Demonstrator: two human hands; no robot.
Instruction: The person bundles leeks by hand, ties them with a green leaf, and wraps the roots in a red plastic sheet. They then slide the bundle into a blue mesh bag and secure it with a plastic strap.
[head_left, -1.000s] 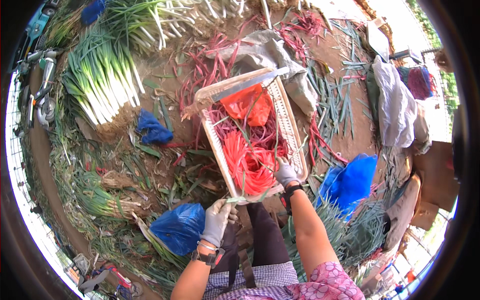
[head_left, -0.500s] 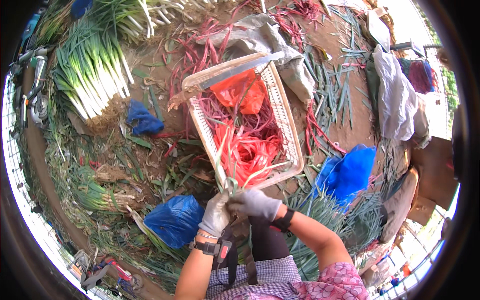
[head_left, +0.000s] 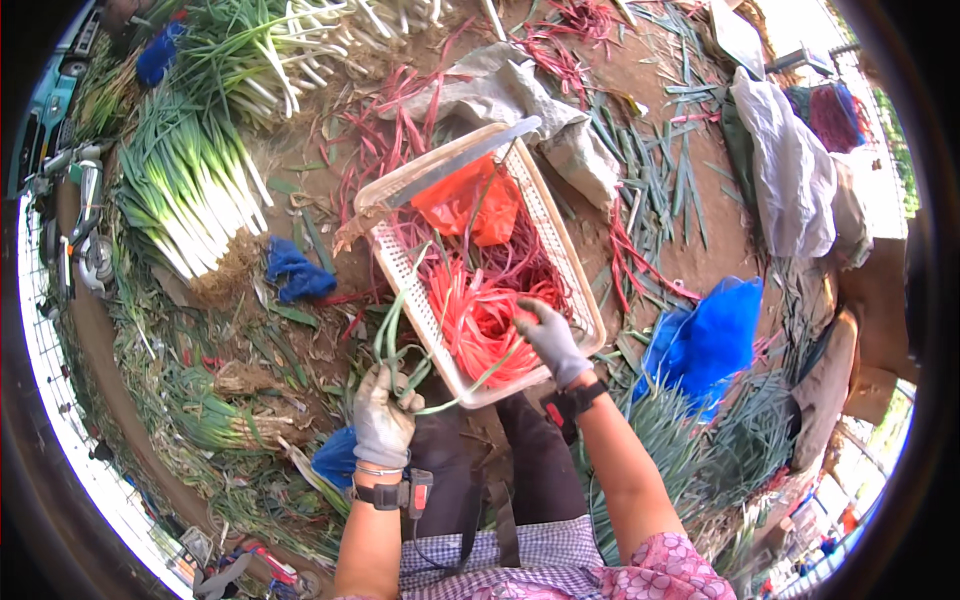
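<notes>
My left hand [head_left: 383, 418], in a whitish glove, is closed on pale green strips [head_left: 392, 330] that loop up and trail right over the basket's near corner. My right hand [head_left: 553, 340], in a grey-white glove, is over the near right part of the basket with its fingers a little apart. Beneath its fingertips lies a coil of red strips [head_left: 470, 320]; whether they touch it I cannot tell. The white plastic basket [head_left: 590, 300] also holds darker red strands and an orange-red plastic bag [head_left: 470, 205]. Across its far end rests a long flat blade [head_left: 465, 160].
Leeks [head_left: 200, 190] lie bundled at the far left. A blue plastic bag [head_left: 335, 457] is partly behind my left hand; a blue net bag [head_left: 710, 335] sits right of the basket, beside green leaves [head_left: 660, 450]. A grey sack [head_left: 570, 140] lies behind the basket.
My hands were together at the basket's near edge; now the left has moved left with the green strips, and the right has gone up and right over the red strips.
</notes>
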